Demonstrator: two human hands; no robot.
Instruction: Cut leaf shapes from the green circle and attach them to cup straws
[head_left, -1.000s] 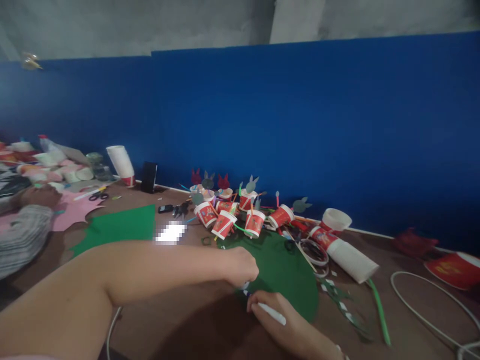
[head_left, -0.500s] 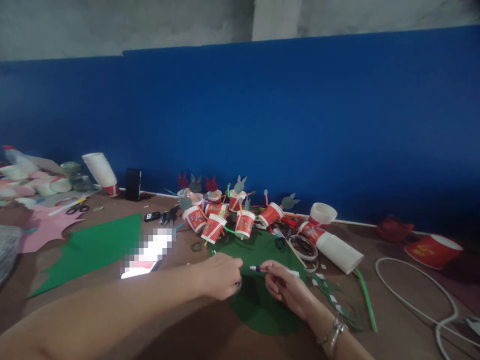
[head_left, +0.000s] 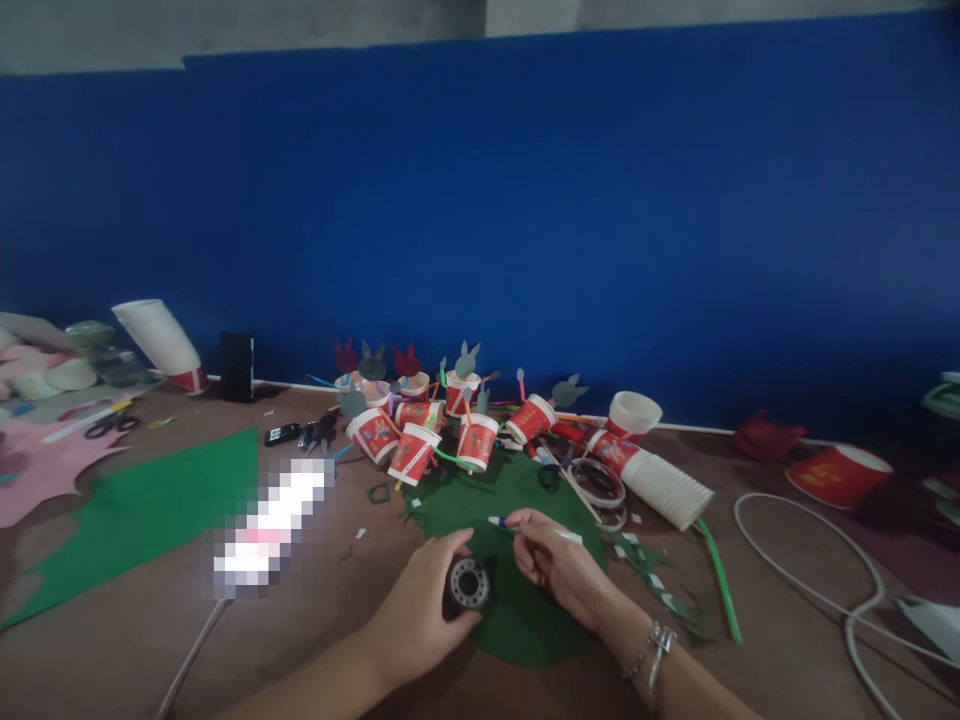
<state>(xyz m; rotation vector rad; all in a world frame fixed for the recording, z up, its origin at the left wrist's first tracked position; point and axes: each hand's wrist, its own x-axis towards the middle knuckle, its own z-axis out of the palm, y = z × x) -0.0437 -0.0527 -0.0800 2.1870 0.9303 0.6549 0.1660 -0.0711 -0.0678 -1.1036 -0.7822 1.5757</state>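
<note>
My left hand [head_left: 420, 610] is closed round a small black round object [head_left: 469, 583] with a grey ringed face and a dark hole in its middle. What exactly it is, I cannot make out. My right hand [head_left: 555, 560] grips a pen [head_left: 509, 522] with a white and purple end pointing left. Both hands are over a dark green sheet [head_left: 525, 630] with a curved edge. Beyond them stand and lean several red and white paper cups [head_left: 415, 454] with straws and rabbit-head cutouts, some of the cups tipped over.
A stack of paper cups [head_left: 671, 490] lies at the right, near a green strip [head_left: 721, 590] and a looped white cable [head_left: 847, 585]. Green scraps [head_left: 656, 580] lie beside the sheet. At left are a bright phone screen [head_left: 274, 525], another green sheet [head_left: 150, 510], scissors [head_left: 112, 425] and keys [head_left: 319, 432].
My left hand has pulled back and turned, and the black round object now shows in its grasp. The right hand still holds the pen. The view has tilted down slightly and shifted right.
</note>
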